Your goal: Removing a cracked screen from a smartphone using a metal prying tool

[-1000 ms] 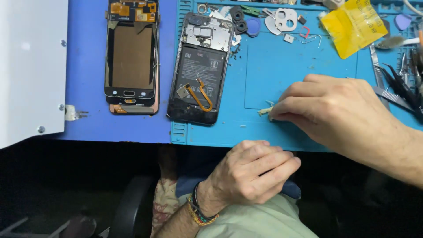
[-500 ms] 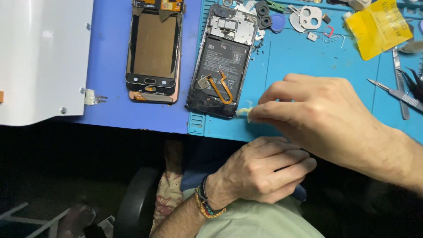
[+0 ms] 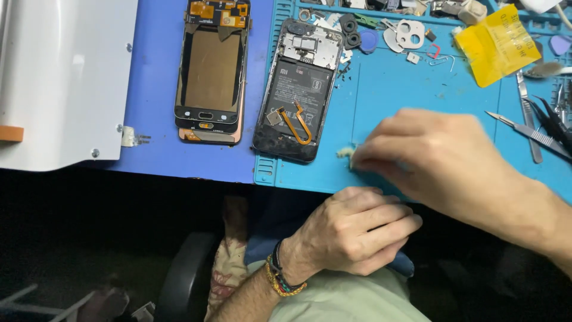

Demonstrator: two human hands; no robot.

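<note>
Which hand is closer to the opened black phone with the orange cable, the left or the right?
The right hand. It is on the teal mat just right of the opened black phone, fingertips near its lower corner. The left hand rests below the table edge, farther away.

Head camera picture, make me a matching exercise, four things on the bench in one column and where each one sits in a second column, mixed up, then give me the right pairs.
Things:
1. opened phone
2. yellow bag
3. left hand
4. white panel

Places:
A. below the bench edge, over the lap
B. far left of the bench
C. top right of the teal mat
D. left edge of the teal mat, beside the screen frame

Pairs: 1-D, 2-C, 3-A, 4-B
</note>
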